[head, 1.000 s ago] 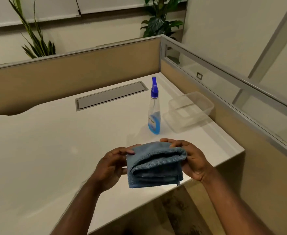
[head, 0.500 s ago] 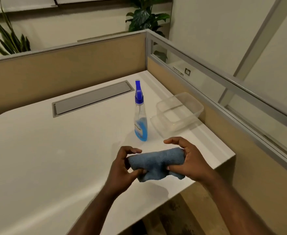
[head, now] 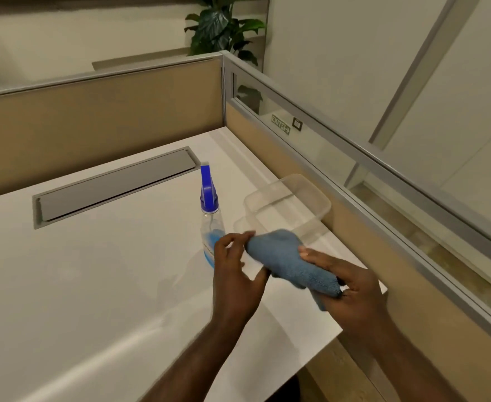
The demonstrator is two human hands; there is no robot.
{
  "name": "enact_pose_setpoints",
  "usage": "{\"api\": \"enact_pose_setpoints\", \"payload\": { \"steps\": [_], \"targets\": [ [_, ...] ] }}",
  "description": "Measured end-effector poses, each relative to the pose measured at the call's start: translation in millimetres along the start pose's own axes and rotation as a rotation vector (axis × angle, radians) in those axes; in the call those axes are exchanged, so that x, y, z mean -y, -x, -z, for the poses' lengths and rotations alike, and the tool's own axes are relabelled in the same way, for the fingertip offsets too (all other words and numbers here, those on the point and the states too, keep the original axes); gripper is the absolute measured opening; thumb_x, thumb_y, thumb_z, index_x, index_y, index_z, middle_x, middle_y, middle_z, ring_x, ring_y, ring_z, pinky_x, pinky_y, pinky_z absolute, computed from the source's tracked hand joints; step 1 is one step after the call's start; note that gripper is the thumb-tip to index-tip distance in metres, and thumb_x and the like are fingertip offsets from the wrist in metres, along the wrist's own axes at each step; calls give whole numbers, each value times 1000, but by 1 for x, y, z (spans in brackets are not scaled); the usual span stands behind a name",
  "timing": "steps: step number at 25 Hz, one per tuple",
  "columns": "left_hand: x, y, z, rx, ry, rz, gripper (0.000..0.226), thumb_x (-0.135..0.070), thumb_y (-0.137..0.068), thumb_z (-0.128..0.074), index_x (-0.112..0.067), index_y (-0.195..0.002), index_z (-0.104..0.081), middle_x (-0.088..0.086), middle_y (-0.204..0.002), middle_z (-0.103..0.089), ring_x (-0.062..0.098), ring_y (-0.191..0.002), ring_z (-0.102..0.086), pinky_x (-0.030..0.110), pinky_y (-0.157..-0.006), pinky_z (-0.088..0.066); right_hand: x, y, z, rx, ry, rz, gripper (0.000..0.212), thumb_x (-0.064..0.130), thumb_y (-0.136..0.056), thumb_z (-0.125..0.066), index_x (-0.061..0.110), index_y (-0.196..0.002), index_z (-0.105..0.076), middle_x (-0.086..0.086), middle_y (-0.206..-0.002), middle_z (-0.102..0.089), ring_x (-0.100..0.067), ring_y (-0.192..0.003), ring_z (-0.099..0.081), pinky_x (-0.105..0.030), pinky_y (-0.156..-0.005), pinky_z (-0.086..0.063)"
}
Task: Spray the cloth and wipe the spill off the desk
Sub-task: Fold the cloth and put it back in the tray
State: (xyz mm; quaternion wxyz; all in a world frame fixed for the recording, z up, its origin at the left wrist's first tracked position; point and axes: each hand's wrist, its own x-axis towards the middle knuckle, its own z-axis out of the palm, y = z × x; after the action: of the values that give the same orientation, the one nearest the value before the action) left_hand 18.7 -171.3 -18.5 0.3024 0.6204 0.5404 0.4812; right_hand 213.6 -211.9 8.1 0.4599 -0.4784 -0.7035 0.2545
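Observation:
A folded blue cloth (head: 290,264) is held above the white desk (head: 93,271) near its right edge. My right hand (head: 348,288) grips the cloth's near end from below. My left hand (head: 235,271) touches the cloth's far end with its fingertips, fingers spread. A clear spray bottle (head: 209,216) with a blue nozzle and some blue liquid stands upright on the desk just behind my left hand, which hides its base. I cannot make out a spill on the desk.
A clear plastic container (head: 293,198) sits on the desk to the right of the bottle, by the tan partition (head: 398,256). A grey cable hatch (head: 113,187) lies flush in the desk at the back. A glass-topped divider runs along the right side.
The cloth has moved right and further from me, toward the bottle and container. It has turned so one end points away. My left hand has loosened to a fingertip touch.

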Motion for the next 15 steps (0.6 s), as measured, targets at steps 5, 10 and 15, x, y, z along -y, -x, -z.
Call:
{"api": "enact_pose_setpoints", "payload": {
  "steps": [5,10,15],
  "targets": [
    [-25,-45,-37,117,679,516,34,-41,-97,-46,-25,-126,-55,0,-114,-71,18,-97,-71,30,-75,-60,-37,-34,-10,-142,496,493,31,16,-88,-68,9,-118,-66,-8,-124,-65,-27,-120,-59,-42,-93,-54],
    [-31,-89,-56,-71,622,440,33,-24,-90,-64,-14,-121,-59,10,-116,-70,27,-106,-68,50,-94,-53,-66,-66,4,36,320,420,76,60,-68,-76,15,-127,-59,-4,-138,-57,-23,-133,-47,-42,-107,-40],
    [-24,-116,-74,-27,731,391,32,-21,-93,-61,-12,-123,-58,13,-120,-68,30,-111,-65,48,-93,-54,-101,-144,32,211,-445,-444,73,61,-68,-73,44,-132,-43,11,-138,-51,-15,-122,-55,-34,-96,-49]
  ]
}}
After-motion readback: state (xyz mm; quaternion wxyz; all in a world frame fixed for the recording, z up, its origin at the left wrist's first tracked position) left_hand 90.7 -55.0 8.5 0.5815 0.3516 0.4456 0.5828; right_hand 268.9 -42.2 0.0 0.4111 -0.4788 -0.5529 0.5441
